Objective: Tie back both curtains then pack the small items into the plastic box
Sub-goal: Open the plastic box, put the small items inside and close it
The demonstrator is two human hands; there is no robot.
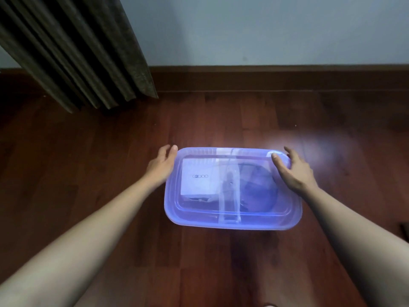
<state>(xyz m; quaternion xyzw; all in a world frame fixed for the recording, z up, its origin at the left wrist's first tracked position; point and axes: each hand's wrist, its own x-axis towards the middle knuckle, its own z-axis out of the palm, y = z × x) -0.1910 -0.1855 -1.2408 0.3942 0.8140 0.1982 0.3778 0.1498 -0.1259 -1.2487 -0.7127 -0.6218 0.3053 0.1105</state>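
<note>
— Where was the plastic box [232, 221]?

— It sat on the dark wooden floor [110, 156], in front of the person and well short of the skirting board [265, 78] and the pale wall [265, 29]. Its bluish see-through lid [254, 212] lay on top.

— Could anything be made out inside?

— A white card [197, 176] printed "G2000" lay toward the left under the lid. A pale strip ran across the middle and darker things lay to the right, too blurred to name.

— And the hands?

— The left hand [162, 165] was at the far left corner, its fingers nearly straight and close together, the palm turned to the box's side and touching it. The right hand [294, 169] lay over the far right corner with its fingers spread, the thumb on the lid and the other fingers reaching past the rim.

— The curtain?

— One dark pleated curtain [73, 52] hung at the upper left, well apart from the box, its hem just above the floor.
</note>
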